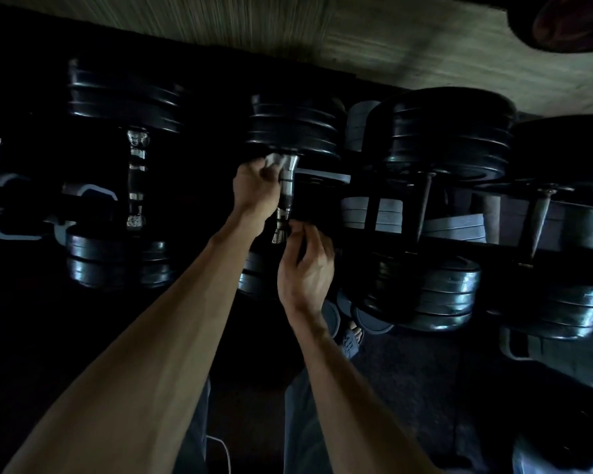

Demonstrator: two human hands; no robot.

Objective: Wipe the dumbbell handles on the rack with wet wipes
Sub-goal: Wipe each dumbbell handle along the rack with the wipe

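Left grip (255, 186): holds white wipe (274, 161) against handle (286, 196), far end.
Right grip (305, 265): fingers curled at handle's near end; contact unclear.

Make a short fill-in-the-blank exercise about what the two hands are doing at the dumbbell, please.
1. The left hand presses a white ____ against the chrome handle.
2. The wipe sits at the handle's ____ end, by the upper plates.
3. The right hand touches the handle's ____ end.

Missing words: wipe; far; near

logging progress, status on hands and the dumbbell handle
Left hand holds wet wipe against far end of chrome dumbbell handle. Right hand pinches near end. Nothing blocking.
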